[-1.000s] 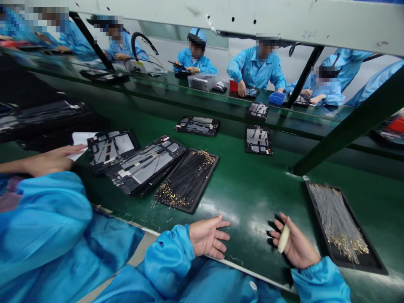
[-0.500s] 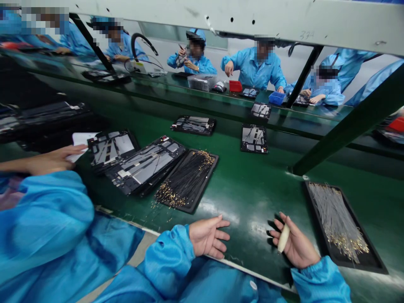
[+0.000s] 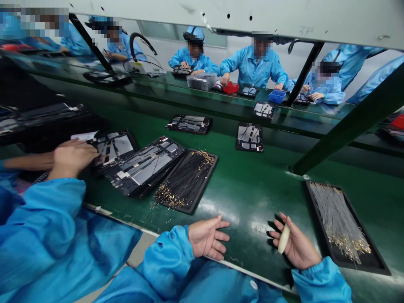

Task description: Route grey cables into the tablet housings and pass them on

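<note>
Tool [image 3: 284,239], tip hard to make out, sits grasped in right hand [image 3: 298,248], left of tray [image 3: 375,257]; left hand [image 3: 206,237] spread, released.

Clock positions refer to view center. Cable trays [image 3: 202,185] [image 3: 372,261]: 2; 1 with black cables [image 3: 186,176] at 7 o'clock, 1 with grey cables [image 3: 334,214] at 4 o'clock. Pale-handled tool [image 3: 284,240]: 1, between 4 and 5 o'clock. Flat units [image 3: 189,124] [image 3: 249,136] [image 3: 263,110] lying singly in mid-view: 3; 1 at 11 o'clock, 1 between 2 and 3 o'clock, 1 at 2 o'clock. Unit piles [image 3: 148,164] [image 3: 115,145] near the black cables: 2, at 9 o'clock. Clear box [image 3: 202,81]: 1, at 12 o'clock.
</note>
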A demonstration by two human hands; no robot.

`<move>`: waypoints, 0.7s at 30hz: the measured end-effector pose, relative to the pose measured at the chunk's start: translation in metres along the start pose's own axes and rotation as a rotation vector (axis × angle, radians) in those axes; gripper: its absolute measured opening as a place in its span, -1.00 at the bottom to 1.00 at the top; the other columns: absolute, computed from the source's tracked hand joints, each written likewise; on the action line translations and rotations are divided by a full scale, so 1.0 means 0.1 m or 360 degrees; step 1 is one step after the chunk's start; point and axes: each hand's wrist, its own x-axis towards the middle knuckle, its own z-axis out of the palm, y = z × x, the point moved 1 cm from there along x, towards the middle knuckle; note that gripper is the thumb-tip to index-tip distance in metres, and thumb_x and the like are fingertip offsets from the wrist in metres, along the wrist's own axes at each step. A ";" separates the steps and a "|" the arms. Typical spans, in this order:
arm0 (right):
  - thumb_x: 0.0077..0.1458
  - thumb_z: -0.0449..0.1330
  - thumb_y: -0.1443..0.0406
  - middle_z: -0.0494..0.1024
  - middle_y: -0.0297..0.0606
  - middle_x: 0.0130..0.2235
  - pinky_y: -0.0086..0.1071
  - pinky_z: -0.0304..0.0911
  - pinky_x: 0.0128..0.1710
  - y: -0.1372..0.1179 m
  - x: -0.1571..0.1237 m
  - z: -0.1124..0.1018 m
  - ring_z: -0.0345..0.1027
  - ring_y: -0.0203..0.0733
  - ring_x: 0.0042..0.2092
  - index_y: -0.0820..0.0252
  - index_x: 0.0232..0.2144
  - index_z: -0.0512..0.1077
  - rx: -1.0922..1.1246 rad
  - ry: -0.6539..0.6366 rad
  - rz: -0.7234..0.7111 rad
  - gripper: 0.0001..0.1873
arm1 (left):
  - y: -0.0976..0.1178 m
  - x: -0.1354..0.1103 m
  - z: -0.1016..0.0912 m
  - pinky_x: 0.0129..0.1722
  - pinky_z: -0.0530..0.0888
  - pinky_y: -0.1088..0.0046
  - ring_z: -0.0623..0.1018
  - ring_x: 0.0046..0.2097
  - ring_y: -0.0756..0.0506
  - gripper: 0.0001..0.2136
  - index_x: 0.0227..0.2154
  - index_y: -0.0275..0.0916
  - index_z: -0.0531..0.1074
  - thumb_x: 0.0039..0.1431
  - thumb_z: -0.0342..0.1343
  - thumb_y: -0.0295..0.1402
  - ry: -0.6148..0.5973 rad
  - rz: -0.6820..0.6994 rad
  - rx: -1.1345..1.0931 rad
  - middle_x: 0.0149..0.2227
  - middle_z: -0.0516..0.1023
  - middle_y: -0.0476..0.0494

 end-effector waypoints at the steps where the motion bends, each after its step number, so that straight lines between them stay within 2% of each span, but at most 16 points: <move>1: -0.08 0.24 0.20 0.54 -0.37 -0.34 -0.27 0.36 -0.48 0.00 0.00 0.00 0.46 -0.09 -0.39 -0.02 -0.16 0.26 0.0000 0.0008 0.0001 -0.61 | 0.00 0.00 0.00 -0.28 0.35 0.19 0.47 -0.45 -0.08 -0.35 -0.02 -0.18 0.06 -0.09 -0.09 0.15 0.0003 -0.0003 0.0001 -0.35 0.39 -0.05; 21: -0.08 0.23 0.17 0.53 -0.37 -0.34 -0.28 0.36 -0.47 0.00 0.01 0.00 0.46 -0.10 -0.39 -0.02 -0.13 0.23 0.0010 -0.0010 0.0016 -0.58 | 0.00 0.01 -0.01 -0.28 0.34 0.19 0.48 -0.44 -0.09 -0.33 -0.05 -0.17 0.08 -0.15 -0.03 0.17 -0.0030 0.0031 -0.0020 -0.35 0.40 -0.06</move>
